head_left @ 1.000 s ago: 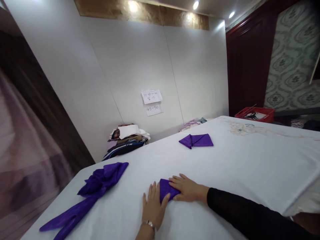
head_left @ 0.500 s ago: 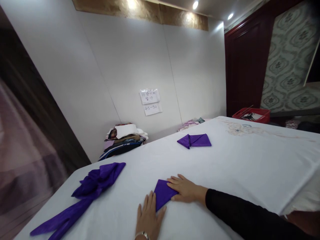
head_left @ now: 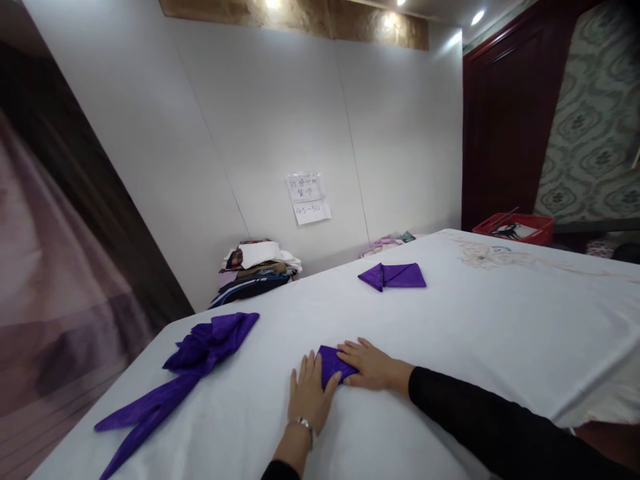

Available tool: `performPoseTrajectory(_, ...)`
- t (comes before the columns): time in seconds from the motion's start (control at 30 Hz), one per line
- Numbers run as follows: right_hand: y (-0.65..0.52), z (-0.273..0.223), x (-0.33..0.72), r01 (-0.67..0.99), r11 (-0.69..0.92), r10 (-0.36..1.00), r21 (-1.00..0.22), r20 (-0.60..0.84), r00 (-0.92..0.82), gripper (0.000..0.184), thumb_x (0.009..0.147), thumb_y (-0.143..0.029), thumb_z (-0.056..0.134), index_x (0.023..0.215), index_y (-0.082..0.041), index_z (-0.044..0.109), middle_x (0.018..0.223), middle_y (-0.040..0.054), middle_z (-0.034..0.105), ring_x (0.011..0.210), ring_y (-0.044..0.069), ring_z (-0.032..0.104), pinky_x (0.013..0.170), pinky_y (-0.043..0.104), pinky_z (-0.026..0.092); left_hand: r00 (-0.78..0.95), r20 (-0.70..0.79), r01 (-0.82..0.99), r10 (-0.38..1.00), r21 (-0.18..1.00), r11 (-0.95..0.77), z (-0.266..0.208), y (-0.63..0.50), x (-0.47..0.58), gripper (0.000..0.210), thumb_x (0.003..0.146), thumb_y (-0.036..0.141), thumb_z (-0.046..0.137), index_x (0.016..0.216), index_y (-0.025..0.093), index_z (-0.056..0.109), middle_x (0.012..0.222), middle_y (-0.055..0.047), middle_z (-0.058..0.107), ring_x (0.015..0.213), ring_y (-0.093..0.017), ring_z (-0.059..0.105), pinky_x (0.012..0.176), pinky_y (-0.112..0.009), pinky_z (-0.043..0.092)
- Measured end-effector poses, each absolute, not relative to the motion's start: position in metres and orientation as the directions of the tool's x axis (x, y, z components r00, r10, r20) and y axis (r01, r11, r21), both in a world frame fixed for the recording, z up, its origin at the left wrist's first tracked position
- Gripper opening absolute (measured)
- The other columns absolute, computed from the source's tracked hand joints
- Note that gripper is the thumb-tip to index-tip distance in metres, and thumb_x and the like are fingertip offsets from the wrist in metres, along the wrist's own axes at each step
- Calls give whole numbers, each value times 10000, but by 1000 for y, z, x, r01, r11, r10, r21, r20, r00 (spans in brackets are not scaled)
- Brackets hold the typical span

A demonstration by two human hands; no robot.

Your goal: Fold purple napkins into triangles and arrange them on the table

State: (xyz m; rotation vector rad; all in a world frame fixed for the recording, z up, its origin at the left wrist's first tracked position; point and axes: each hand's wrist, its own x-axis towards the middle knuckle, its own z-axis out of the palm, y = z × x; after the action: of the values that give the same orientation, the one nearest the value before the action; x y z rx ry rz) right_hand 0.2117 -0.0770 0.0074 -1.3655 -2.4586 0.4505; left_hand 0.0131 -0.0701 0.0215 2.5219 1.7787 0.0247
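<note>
Napkin [head_left: 329, 363], folded small but seemingly unfinished, lay on the tabletop [head_left: 475, 333] partly under the flat, outspread left hand [head_left: 307, 395] and right hand [head_left: 371, 365], with a ruffled purple cloth [head_left: 217, 340] at its nine o'clock and an arrow-shaped cloth [head_left: 406, 276] at one o'clock apparently done.

White-covered table [head_left: 460, 320], folded purple cloth [head_left: 329, 360], purple arrow-shaped fold [head_left: 404, 276], purple flower-like bundle [head_left: 210, 345]

The folded purple cloth [head_left: 329, 362] has a soft, silky shine. The white desk cloth [head_left: 475, 320] looks smooth and matt. The wrist band [head_left: 306, 425] is shiny metal, the basket [head_left: 545, 231] looks like plastic, the wall sign [head_left: 313, 213] is paper, and the door [head_left: 510, 120] looks like glossy wood.
</note>
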Motion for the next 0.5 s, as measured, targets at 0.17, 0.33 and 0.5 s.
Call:
performPoseTrajectory(0.17,-77,5,213,763,511,851,-396,108,-514,720,833,-611,346,1408,-195,227,1458,114,228,1333,257,164,1063,467,51,389,-47,921,920,32,-388,9,-73,28,748,827,599,169,1383,105,246,1470,-67,162,1354,-255,104,1088,-479,92)
performPoseTrajectory(0.33,-77,4,214,767,500,855,-402,90,-510,705,838,-598,347,1407,-198,230,1463,108,213,1339,249,143,1064,464,34,387,-82,922,918,38,-385,5,-77,11,766,822,613,165,1392,103,201,1474,-59,131,1356,-261,84,1090,-480,81)
performPoseTrajectory(0.5,-78,7,214,764,491,858,-419,79,-508,694,837,-589,359,1408,-217,225,1468,94,204,1341,243,138,1066,451,28,352,-90,936,932,48,-349,5,-83,-5,743,832,597,177,1398,116,179,1479,-50,107,1357,-253,74,1090,-470,101)
